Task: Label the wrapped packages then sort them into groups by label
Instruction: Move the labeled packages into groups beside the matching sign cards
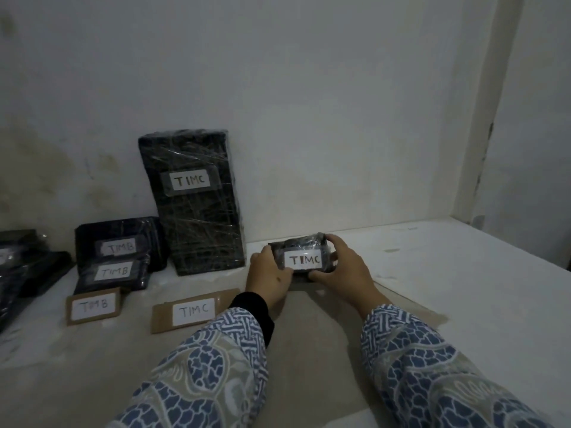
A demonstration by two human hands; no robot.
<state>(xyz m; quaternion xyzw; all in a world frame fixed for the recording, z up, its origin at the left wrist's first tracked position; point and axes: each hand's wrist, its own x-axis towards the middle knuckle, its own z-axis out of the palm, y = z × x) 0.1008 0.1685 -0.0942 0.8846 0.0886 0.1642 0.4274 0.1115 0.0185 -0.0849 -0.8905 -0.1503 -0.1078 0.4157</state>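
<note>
A small black wrapped package (304, 258) with a white TIMC label stands on the pale floor by the wall. My left hand (270, 274) grips its left end and my right hand (341, 268) curls round its top and right end. Left of it, a tall black wrapped package (197, 220) labelled TIMC leans upright against the wall. A cardboard TIMC sign (191, 310) lies flat in front of that one. Two black packages labelled TIMB (119, 245) (112, 273) sit further left, behind a cardboard TIMB sign (92, 305).
More dark wrapped packages (27, 270) are piled at the far left edge. The white wall (309, 118) runs behind everything and meets a side wall in a corner at the right. Bare pale floor (432, 273) stretches to the right of the small package.
</note>
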